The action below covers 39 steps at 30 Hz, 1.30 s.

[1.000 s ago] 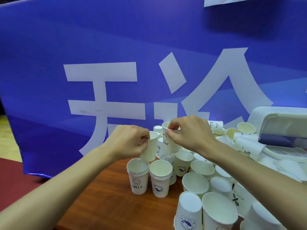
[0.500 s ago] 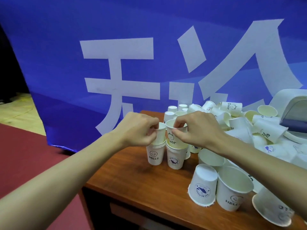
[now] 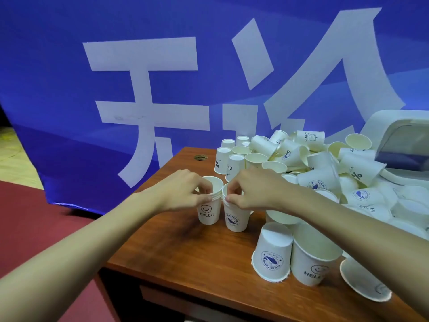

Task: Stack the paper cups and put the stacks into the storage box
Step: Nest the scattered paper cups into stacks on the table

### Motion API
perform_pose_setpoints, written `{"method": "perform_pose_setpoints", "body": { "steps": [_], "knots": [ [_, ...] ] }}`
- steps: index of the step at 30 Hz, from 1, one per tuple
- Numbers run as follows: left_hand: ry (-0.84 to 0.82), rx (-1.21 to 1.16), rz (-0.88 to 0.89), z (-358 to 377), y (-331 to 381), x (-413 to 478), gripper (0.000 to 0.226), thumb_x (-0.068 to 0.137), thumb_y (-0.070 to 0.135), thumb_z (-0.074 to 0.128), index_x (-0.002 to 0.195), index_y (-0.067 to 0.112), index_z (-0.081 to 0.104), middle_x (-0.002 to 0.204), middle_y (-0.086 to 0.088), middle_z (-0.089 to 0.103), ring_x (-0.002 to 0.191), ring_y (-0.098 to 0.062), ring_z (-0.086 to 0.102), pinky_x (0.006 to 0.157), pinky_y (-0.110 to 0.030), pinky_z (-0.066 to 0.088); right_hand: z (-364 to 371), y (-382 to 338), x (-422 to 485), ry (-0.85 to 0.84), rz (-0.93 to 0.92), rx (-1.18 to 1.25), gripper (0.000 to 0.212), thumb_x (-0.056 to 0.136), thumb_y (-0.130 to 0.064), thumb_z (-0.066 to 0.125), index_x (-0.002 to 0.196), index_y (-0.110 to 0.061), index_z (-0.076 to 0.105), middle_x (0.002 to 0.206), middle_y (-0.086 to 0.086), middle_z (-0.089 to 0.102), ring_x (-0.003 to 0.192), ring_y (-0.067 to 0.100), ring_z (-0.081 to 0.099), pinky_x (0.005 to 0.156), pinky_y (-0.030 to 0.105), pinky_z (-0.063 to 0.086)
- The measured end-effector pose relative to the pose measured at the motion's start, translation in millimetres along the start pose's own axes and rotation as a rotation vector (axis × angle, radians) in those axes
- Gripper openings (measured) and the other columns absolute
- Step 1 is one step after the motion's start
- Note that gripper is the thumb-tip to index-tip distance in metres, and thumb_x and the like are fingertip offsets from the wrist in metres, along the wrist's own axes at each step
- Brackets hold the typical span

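Two short stacks of white paper cups stand upright side by side on the wooden table. The left stack carries a smiley and "HELLO"; my left hand pinches its rims, where several rims are nested. The right stack has a blue whale print; my right hand pinches its rim with thumb and fingers. A big heap of loose cups lies to the right. The white storage box shows at the right edge.
Near the table's front right, an upside-down cup, an upright "HELLO" cup and a cup lying on its side sit together. A few upright cups stand behind my hands. A blue banner hangs behind the table.
Both hands came down from in front of the banner and pushed the cup each held into the stack below. The camera has tilted downward and closer.
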<state>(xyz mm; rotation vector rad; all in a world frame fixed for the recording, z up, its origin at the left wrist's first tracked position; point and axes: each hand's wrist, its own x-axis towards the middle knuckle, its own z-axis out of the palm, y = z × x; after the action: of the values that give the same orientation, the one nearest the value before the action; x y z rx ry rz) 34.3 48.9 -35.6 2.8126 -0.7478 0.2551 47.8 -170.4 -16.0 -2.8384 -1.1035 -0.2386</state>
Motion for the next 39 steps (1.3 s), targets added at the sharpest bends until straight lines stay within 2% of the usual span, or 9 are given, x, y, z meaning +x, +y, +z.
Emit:
{"method": "perform_pose_setpoints", "body": {
  "steps": [4, 8, 12, 16, 22, 25, 29, 32, 39],
  "knots": [
    [-0.027, 0.008, 0.008, -3, -2, 2, 0.016, 0.092, 0.041, 0.062, 0.082, 0.03, 0.069, 0.067, 0.024, 0.05, 0.076, 0.016, 0.049, 0.053, -0.014, 0.026, -8, 2, 1, -0.054, -0.021, -0.075, 0.021, 0.088, -0.04, 0.056, 0.086, -0.03, 0.074, 0.068, -0.01, 0.059, 0.071, 0.015, 0.055, 0.051, 0.025, 0.036],
    [-0.024, 0.058, 0.016, -6, -2, 4, 0.026, 0.084, 0.056, 0.056, 0.083, 0.035, 0.072, 0.07, 0.017, 0.056, 0.07, 0.001, 0.052, 0.053, -0.023, 0.03, -13, 10, 4, -0.094, 0.005, -0.071, 0.031, 0.086, -0.051, 0.056, 0.082, -0.026, 0.073, 0.073, -0.008, 0.068, 0.07, 0.013, 0.059, 0.054, 0.026, 0.042],
    [0.169, 0.006, -0.009, -15, -5, 22, 0.04, 0.085, 0.065, 0.047, 0.076, 0.034, 0.07, 0.067, 0.012, 0.065, 0.066, -0.008, 0.055, 0.053, -0.027, 0.04, -33, 41, 15, -0.032, 0.107, 0.015, 0.043, 0.088, -0.063, 0.051, 0.068, -0.029, 0.069, 0.07, -0.013, 0.07, 0.069, 0.002, 0.061, 0.061, 0.03, 0.05],
    [0.239, 0.024, 0.023, -17, -11, 69, 0.019, 0.091, 0.049, 0.055, 0.091, 0.038, 0.07, 0.065, 0.023, 0.057, 0.063, 0.001, 0.055, 0.051, -0.019, 0.036, -44, 101, 27, 0.097, 0.243, -0.12, 0.029, 0.088, -0.056, 0.054, 0.08, -0.035, 0.071, 0.083, -0.013, 0.069, 0.08, 0.011, 0.061, 0.067, 0.031, 0.048],
    [0.193, 0.209, 0.109, -2, -8, 167, 0.027, 0.094, 0.043, 0.057, 0.119, 0.039, 0.065, 0.117, 0.017, 0.067, 0.081, -0.005, 0.057, 0.063, -0.021, 0.046, -45, 189, 41, 0.094, 0.438, -0.31, 0.019, 0.086, -0.046, 0.054, 0.082, -0.034, 0.068, 0.08, -0.015, 0.066, 0.079, 0.016, 0.062, 0.058, 0.027, 0.032],
    [0.184, 0.29, 0.212, 1, 0, 212, 0.029, 0.095, 0.036, 0.056, 0.123, 0.038, 0.063, 0.121, 0.015, 0.064, 0.096, -0.013, 0.064, 0.064, -0.026, 0.045, -50, 223, 47, 0.121, 0.493, -0.352, 0.02, 0.086, -0.046, 0.053, 0.087, -0.034, 0.069, 0.079, -0.014, 0.066, 0.078, 0.017, 0.063, 0.055, 0.027, 0.031],
    [0.169, 0.362, 0.328, 2, 16, 269, 0.033, 0.095, 0.027, 0.055, 0.127, 0.034, 0.062, 0.124, 0.012, 0.061, 0.097, -0.018, 0.064, 0.063, -0.026, 0.046, -56, 264, 51, 0.187, 0.572, -0.423, 0.027, 0.09, -0.048, 0.051, 0.108, -0.033, 0.065, 0.103, -0.008, 0.069, 0.093, 0.024, 0.065, 0.068, 0.032, 0.042],
    [0.162, 0.355, 0.329, 2, 26, 305, 0.032, 0.095, 0.03, 0.054, 0.126, 0.033, 0.062, 0.123, 0.012, 0.061, 0.098, -0.019, 0.064, 0.067, -0.03, 0.045, -54, 290, 48, 0.224, 0.634, -0.464, 0.036, 0.091, -0.047, 0.053, 0.119, -0.025, 0.058, 0.104, -0.004, 0.068, 0.091, 0.026, 0.065, 0.071, 0.032, 0.046],
    [-0.026, 0.281, 0.174, 29, 39, 356, 0.045, 0.092, 0.049, 0.055, 0.134, 0.035, 0.054, 0.13, 0.007, 0.06, 0.115, -0.02, 0.058, 0.088, -0.037, 0.045, -35, 320, 48, 0.159, 0.791, -0.409, 0.04, 0.089, -0.057, 0.053, 0.105, -0.021, 0.057, 0.086, -0.003, 0.06, 0.08, 0.026, 0.057, 0.067, 0.033, 0.035]
  ]
}}
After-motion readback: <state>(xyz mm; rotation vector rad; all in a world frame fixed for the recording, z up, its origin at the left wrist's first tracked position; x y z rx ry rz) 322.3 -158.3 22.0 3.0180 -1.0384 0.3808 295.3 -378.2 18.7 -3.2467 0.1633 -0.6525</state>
